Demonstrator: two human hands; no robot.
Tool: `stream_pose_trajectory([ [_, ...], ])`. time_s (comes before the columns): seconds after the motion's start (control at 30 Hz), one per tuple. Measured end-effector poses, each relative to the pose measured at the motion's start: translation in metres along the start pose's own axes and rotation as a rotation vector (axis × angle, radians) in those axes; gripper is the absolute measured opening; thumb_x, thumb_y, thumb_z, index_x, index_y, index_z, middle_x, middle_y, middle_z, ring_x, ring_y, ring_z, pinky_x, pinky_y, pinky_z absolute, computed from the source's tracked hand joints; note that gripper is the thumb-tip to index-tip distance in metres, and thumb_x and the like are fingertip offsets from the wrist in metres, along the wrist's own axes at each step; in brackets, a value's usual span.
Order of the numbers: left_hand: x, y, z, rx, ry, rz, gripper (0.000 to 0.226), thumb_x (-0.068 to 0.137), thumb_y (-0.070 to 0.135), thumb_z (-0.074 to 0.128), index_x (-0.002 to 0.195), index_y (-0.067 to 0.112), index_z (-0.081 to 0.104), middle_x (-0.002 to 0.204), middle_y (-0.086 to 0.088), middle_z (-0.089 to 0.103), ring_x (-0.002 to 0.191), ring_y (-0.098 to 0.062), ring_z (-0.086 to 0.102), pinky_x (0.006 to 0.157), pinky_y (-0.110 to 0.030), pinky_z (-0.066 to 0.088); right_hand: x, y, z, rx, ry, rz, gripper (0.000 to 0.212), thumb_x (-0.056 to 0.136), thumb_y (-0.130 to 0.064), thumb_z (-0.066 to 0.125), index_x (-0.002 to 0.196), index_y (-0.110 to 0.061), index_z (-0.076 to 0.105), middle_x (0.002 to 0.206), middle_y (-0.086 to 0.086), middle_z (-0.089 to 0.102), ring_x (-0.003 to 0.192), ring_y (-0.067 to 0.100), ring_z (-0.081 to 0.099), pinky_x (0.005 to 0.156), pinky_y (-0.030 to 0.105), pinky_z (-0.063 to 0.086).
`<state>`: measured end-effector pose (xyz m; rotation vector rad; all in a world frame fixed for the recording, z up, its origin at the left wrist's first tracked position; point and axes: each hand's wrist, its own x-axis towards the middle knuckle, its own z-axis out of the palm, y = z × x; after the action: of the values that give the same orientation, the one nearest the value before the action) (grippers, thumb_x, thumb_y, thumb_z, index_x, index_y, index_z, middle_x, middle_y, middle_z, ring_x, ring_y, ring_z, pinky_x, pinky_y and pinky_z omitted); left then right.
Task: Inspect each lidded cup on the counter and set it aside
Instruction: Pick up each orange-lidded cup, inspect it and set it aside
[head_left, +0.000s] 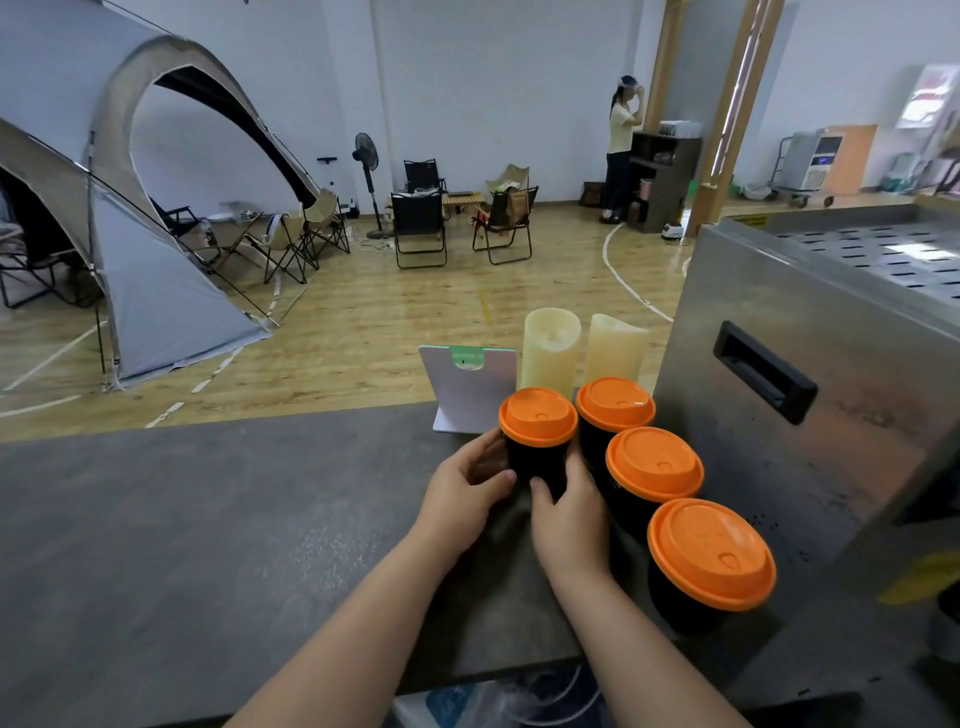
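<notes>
The person is gripping a black paper cup with a round orange plastic lid (538, 415) between both hands: the left hand (467, 488) is curling its fingers and thumb round the cup's left wall, and the right hand (566, 514) is wrapping the right wall, its thumb pressing the front. The cup is sitting upright by the far edge of the grey stone-look counter (208, 519), just in front of a white card stand (470, 389); the hands are hiding its base. Its lid is showing a raised rim and a small sip hole. Three matching orange-lidded black cups (711, 553) are standing in a close row to the right, running toward the near edge beside a brushed-steel machine (805, 338). Two cream pillar candles (550, 345) are standing at the far edge. The stand is carrying a green tab whose print is too blurred to read.
</notes>
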<state>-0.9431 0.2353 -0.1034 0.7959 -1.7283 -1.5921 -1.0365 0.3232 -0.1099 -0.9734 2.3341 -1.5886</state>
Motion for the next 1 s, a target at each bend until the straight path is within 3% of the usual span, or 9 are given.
stream_pose_trajectory([
  [0.13, -0.002, -0.001, 0.0, 0.077, -0.01, 0.012, 0.066, 0.09, -0.007, 0.061, 0.141, 0.035, 0.053, 0.117, 0.016, 0.073, 0.112, -0.002, 0.067, 0.091, -0.021, 0.055, 0.003, -0.003, 0.001, -0.039, -0.006, 0.025, 0.072, 0.093, -0.013, 0.063, 0.156, -0.022, 0.03, 0.153, 0.006, 0.046, 0.139, 0.029, 0.044, 0.109, 0.036, 0.038],
  [0.3, 0.0, -0.004, 0.0, 0.148, -0.011, -0.003, 0.07, 0.091, -0.003, 0.057, 0.143, 0.043, 0.05, 0.117, 0.012, 0.073, 0.105, -0.013, 0.071, 0.086, -0.036, 0.06, 0.004, -0.003, 0.003, -0.065, -0.019, 0.033, 0.073, 0.093, -0.015, 0.062, 0.157, -0.024, 0.026, 0.153, 0.005, 0.045, 0.138, 0.03, 0.045, 0.107, 0.038, 0.041],
  [0.47, 0.002, -0.004, 0.001, 0.086, -0.004, -0.022, 0.073, 0.09, -0.015, 0.041, 0.14, 0.038, 0.051, 0.127, 0.008, 0.068, 0.113, -0.009, 0.067, 0.083, -0.024, 0.057, 0.002, -0.002, 0.004, -0.042, 0.002, 0.028, 0.073, 0.093, -0.012, 0.062, 0.156, -0.022, 0.028, 0.154, 0.005, 0.044, 0.141, 0.028, 0.042, 0.11, 0.036, 0.037],
  [0.57, 0.002, -0.004, 0.002, 0.09, 0.02, -0.016, 0.073, 0.09, -0.015, 0.04, 0.138, 0.039, 0.053, 0.124, 0.009, 0.068, 0.107, -0.008, 0.068, 0.082, -0.024, 0.058, 0.0, -0.001, 0.002, -0.023, 0.016, 0.015, 0.074, 0.091, -0.009, 0.063, 0.156, -0.021, 0.03, 0.154, 0.006, 0.044, 0.142, 0.027, 0.041, 0.112, 0.035, 0.036],
  [0.67, -0.002, -0.001, 0.001, 0.117, 0.056, -0.032, 0.059, 0.093, -0.011, 0.047, 0.129, 0.033, 0.06, 0.122, 0.009, 0.068, 0.105, -0.004, 0.068, 0.085, -0.024, 0.058, -0.005, -0.001, -0.001, 0.026, 0.013, 0.025, 0.071, 0.091, -0.005, 0.062, 0.155, -0.018, 0.033, 0.153, 0.007, 0.045, 0.136, 0.024, 0.048, 0.109, 0.034, 0.041],
  [0.77, -0.015, 0.004, -0.01, 0.078, 0.091, -0.119, 0.037, 0.097, -0.002, 0.054, 0.112, 0.028, 0.068, 0.119, 0.001, 0.07, 0.101, -0.005, 0.07, 0.088, -0.024, 0.058, -0.015, -0.002, -0.009, 0.187, 0.016, 0.074, 0.057, 0.091, 0.001, 0.06, 0.145, -0.01, 0.046, 0.14, 0.01, 0.054, 0.112, 0.013, 0.058, 0.093, 0.028, 0.05],
  [0.83, -0.034, 0.007, -0.029, 0.072, 0.095, -0.171, 0.03, 0.097, 0.001, 0.056, 0.108, 0.025, 0.07, 0.116, 0.001, 0.07, 0.099, -0.008, 0.07, 0.087, -0.026, 0.059, -0.024, -0.003, -0.014, 0.249, 0.0, 0.077, 0.043, 0.091, 0.001, 0.059, 0.13, -0.014, 0.055, 0.122, 0.005, 0.062, 0.098, 0.008, 0.061, 0.086, 0.024, 0.052],
  [0.93, -0.07, 0.015, -0.073, 0.13, 0.146, -0.168, 0.029, 0.096, -0.001, 0.055, 0.103, 0.024, 0.069, 0.108, 0.001, 0.07, 0.092, -0.011, 0.066, 0.07, -0.019, 0.056, -0.039, -0.014, -0.008, 0.27, -0.101, 0.024, 0.028, 0.089, 0.002, 0.061, 0.11, -0.017, 0.063, 0.103, -0.002, 0.067, 0.089, 0.004, 0.063, 0.074, 0.01, 0.048],
  [1.0, -0.097, 0.024, -0.11, 0.166, 0.209, -0.17, 0.029, 0.095, -0.004, 0.053, 0.103, 0.019, 0.066, 0.099, -0.001, 0.069, 0.082, -0.011, 0.061, 0.059, -0.014, 0.049, -0.053, -0.028, 0.009, 0.304, -0.184, -0.005, 0.024, 0.088, 0.004, 0.063, 0.102, -0.016, 0.065, 0.096, 0.0, 0.07, 0.087, 0.009, 0.065, 0.071, 0.007, 0.047],
])
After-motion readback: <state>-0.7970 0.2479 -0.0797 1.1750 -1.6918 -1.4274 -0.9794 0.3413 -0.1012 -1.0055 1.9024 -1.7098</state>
